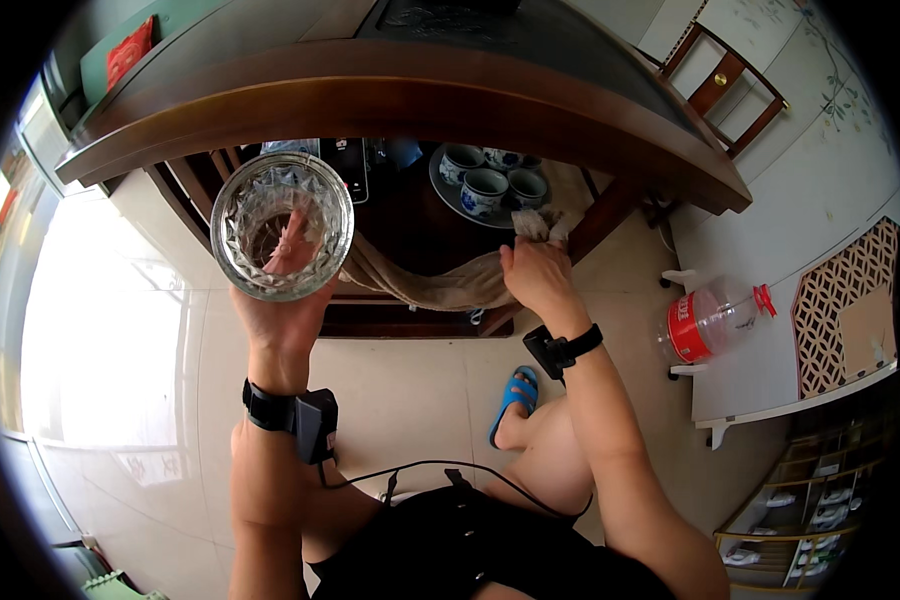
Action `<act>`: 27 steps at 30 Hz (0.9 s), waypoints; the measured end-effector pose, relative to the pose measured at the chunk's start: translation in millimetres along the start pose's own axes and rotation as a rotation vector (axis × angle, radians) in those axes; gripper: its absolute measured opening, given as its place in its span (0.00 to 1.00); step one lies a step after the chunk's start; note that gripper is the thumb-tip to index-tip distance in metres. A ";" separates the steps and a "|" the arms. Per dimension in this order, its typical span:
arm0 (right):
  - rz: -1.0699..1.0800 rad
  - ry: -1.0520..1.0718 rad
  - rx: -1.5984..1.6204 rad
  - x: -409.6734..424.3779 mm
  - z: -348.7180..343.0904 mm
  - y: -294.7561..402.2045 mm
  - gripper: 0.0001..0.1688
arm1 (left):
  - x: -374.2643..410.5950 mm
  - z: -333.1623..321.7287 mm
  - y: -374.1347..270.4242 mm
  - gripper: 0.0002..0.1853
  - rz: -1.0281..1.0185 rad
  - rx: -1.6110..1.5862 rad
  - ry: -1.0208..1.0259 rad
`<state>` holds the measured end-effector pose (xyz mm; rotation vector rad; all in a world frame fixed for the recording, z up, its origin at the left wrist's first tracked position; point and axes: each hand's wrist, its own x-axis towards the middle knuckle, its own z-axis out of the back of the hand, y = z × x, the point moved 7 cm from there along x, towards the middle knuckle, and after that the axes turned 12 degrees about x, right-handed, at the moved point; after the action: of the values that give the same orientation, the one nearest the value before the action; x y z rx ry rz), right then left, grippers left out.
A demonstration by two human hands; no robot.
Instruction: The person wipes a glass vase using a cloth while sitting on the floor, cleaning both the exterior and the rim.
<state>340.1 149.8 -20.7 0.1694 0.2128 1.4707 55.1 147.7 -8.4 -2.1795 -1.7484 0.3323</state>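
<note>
My left hand (285,326) supports a clear, faceted glass vessel (229,247) from behind, its round rim facing me. Through the glass I can see part of that hand. A long beige cloth (450,289) sags between my two hands, its left end hidden behind the glass vessel and hand. My right hand (544,274) grips the bunched other end at the right side of a dark wooden shelf (397,225). Just beyond that hand, blue-and-white porcelain cups (484,193) stand on a round grey tray (447,201).
Above the shelf, a heavy wooden tabletop (390,97) juts towards me. A black phone (356,176) lies on the shelf behind the glass. On the right are a large plastic bottle (709,322) with a red label and a wooden chair (727,82). A cable (420,463) crosses my lap.
</note>
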 end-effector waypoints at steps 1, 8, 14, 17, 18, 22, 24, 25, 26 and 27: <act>-0.010 -0.078 0.009 1.5 2.0 -9.3 0.14 | -0.5 0.7 1.7 0.39 0.000 0.015 -0.063; 0.166 -0.487 -0.034 25.6 3.7 -36.6 0.12 | 1.1 -4.4 12.9 0.36 0.057 -0.080 -0.043; 0.182 -0.371 0.014 9.6 24.5 -12.9 0.10 | 2.2 4.0 24.1 0.31 0.080 0.033 -0.095; 0.165 -0.272 -0.048 14.5 21.7 -8.3 0.09 | 4.3 3.1 33.4 0.30 0.099 0.055 -0.094; 0.130 -0.234 -0.085 17.4 18.6 -11.2 0.10 | 5.8 4.2 35.0 0.30 0.106 0.058 -0.090; 0.057 -0.140 -0.205 29.9 5.4 -22.8 0.10 | 7.8 1.1 38.6 0.31 0.105 0.066 -0.084; 0.022 -0.094 -0.231 39.6 1.7 -27.8 0.11 | 8.0 3.0 38.5 0.31 0.110 0.062 -0.117; -0.012 -0.057 -0.232 47.6 1.0 -32.3 0.11 | 7.7 4.4 38.5 0.31 0.113 0.060 -0.134; -0.045 -0.020 -0.233 51.0 -0.9 -37.6 0.11 | 7.3 4.0 38.9 0.31 0.120 0.051 -0.122; -0.046 -0.002 -0.261 53.1 -1.1 -39.1 0.10 | 7.4 3.1 36.8 0.31 0.118 0.039 -0.108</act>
<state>382.3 199.0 -33.3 -0.0448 0.0213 1.4383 88.7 148.1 -25.5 -2.2804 -1.6557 0.5174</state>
